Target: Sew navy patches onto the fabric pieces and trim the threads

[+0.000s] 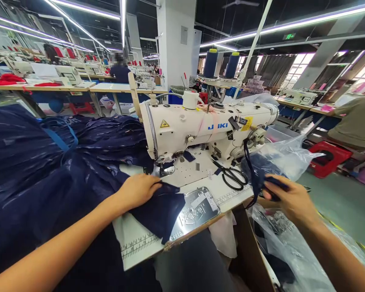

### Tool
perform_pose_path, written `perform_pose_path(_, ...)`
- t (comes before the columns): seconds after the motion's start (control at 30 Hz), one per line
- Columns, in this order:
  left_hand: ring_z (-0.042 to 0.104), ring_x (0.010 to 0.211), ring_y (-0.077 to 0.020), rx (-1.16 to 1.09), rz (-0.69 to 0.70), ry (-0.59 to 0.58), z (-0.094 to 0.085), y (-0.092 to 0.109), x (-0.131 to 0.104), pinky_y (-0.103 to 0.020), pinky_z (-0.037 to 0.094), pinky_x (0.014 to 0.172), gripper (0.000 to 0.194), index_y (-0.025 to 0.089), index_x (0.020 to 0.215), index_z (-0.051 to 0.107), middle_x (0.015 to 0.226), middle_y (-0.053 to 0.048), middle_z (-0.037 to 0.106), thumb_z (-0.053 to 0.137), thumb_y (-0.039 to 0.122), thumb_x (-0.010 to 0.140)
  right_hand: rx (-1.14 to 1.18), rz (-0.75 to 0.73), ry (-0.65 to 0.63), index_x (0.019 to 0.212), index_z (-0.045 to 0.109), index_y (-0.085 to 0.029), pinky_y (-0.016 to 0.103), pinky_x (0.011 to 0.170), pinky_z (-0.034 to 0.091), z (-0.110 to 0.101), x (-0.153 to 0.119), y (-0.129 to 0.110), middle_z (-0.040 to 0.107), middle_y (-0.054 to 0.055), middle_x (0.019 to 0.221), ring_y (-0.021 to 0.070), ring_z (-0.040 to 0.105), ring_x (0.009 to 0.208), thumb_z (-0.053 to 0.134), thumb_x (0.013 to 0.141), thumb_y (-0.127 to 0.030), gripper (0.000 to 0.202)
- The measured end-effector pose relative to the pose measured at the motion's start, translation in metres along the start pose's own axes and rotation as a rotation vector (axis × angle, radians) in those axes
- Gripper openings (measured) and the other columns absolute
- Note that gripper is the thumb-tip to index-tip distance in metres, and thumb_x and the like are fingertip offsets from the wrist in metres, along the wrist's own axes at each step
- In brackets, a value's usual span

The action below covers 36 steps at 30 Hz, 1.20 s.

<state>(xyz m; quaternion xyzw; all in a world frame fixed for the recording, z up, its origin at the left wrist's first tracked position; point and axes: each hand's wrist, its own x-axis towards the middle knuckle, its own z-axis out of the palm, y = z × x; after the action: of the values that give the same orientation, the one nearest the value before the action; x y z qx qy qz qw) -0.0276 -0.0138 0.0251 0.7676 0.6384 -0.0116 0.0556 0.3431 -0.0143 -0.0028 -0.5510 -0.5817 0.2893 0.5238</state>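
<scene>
Head view: the left hand (140, 190) pinches navy cloth (161, 209) beside the presser foot, thumb against fingers; the right hand (292, 198) curls closed around a navy strip (256, 180). Black scissors (235, 178) lie between the hands, below the white sewing machine (194, 129). Bunched fabric (63, 170) crowds the left side; clear plastic (292, 154) sits right. The cloth is plain, tapers frontward and partly covers a metal plate (197, 209).

A red stool (330, 159) stands well right of a white pillar (174, 52).
</scene>
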Motion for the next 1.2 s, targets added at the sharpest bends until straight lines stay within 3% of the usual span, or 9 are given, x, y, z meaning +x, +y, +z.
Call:
perform_pose_path(0.2,0.061,0.08,-0.0196,-0.236,-0.053,0.129,0.037,0.043,0.049,-0.028,0.042,0.072,0.028,0.015,0.082,0.059,0.085,-0.009,0.066,0.034,0.026,0.088,-0.436,-0.908,-0.313,0.091,0.061,-0.017,0.025,0.061,0.045,0.118,0.064,-0.005,0.061,0.006,0.081,0.0148,0.058,0.071,0.043,0.083,-0.015,0.019)
perform_pose_path(0.4,0.049,0.057,-0.0135,-0.758,0.051,0.261,0.066,0.022,0.008,-0.024,0.039,0.056,0.034,0.017,0.065,0.052,0.059,0.0,0.053,0.033,0.037,0.084,-1.052,-1.314,-0.667,0.099,0.059,-0.014,0.026,0.056,0.04,0.166,0.103,0.008,0.061,0.008,0.083,0.0146,0.055,0.062,0.04,0.086,-0.007,0.024)
perform_pose_path(0.5,0.045,0.054,-0.0118,-0.968,-0.019,0.21,0.06,0.003,-0.012,-0.022,0.037,0.052,0.034,0.016,0.061,0.054,0.056,0.002,0.049,0.042,0.044,0.077,-1.144,-1.292,-0.706,0.1,0.058,-0.015,0.03,0.065,0.042,0.167,0.113,0.011,0.061,0.01,0.093,0.0171,0.056,0.072,0.042,0.086,-0.008,0.022)
perform_pose_path(0.67,0.041,0.046,-0.0101,-1.122,-0.206,0.068,0.046,0.001,-0.016,-0.021,0.033,0.044,0.031,0.015,0.063,0.055,0.05,0.004,0.045,0.05,0.044,0.071,-1.165,-1.072,-0.491,0.103,0.058,-0.018,0.036,0.077,0.041,0.155,0.118,0.013,0.052,0.011,0.12,0.0236,0.05,0.097,0.051,0.077,-0.002,0.031)
perform_pose_path(0.77,0.048,0.053,-0.0117,-0.882,-0.086,0.178,0.035,0.008,-0.007,-0.023,0.038,0.051,0.019,0.015,0.064,0.055,0.056,0.003,0.049,0.048,0.028,0.075,-1.096,-1.012,-0.485,0.096,0.062,-0.017,0.036,0.076,0.04,0.159,0.109,0.005,0.057,0.01,0.11,0.0244,0.048,0.097,0.049,0.08,-0.006,0.024)
perform_pose_path(0.9,0.055,0.077,-0.0179,-0.169,0.238,0.288,0.023,0.018,0.016,-0.031,0.041,0.07,0.018,0.014,0.068,0.059,0.078,-0.004,0.058,0.045,0.006,0.074,-1.063,-0.955,-0.538,0.079,0.065,-0.014,0.036,0.069,0.037,0.186,0.087,-0.008,0.06,0.012,0.087,0.0246,0.049,0.085,0.047,0.085,-0.014,0.019)
perform_pose_path(1.0,0.054,0.085,-0.0218,0.279,0.398,0.337,0.028,0.018,0.031,-0.035,0.041,0.074,0.021,0.012,0.071,0.06,0.083,-0.01,0.059,0.042,0.005,0.08,-1.115,-0.915,-0.538,0.072,0.064,-0.013,0.036,0.068,0.036,0.203,0.07,-0.009,0.059,0.013,0.076,0.0238,0.05,0.078,0.046,0.083,-0.007,0.022)
perform_pose_path(1.1,0.054,0.083,-0.0214,0.377,0.441,0.307,0.044,0.008,0.032,-0.035,0.043,0.072,0.022,0.011,0.076,0.059,0.082,-0.01,0.06,0.039,0.005,0.082,-1.011,-1.0,-0.567,0.076,0.063,-0.013,0.036,0.07,0.035,0.208,0.061,-0.002,0.06,0.012,0.078,0.0226,0.051,0.076,0.045,0.083,-0.006,0.021)
perform_pose_path(1.2,0.055,0.085,-0.0203,0.25,0.39,0.292,0.06,-0.003,0.02,-0.033,0.046,0.075,0.023,0.013,0.086,0.058,0.089,-0.009,0.061,0.04,0.001,0.077,-0.784,-1.052,-0.62,0.083,0.063,-0.015,0.035,0.075,0.036,0.206,0.06,0.007,0.061,0.009,0.086,0.0215,0.051,0.08,0.047,0.086,-0.017,0.016)
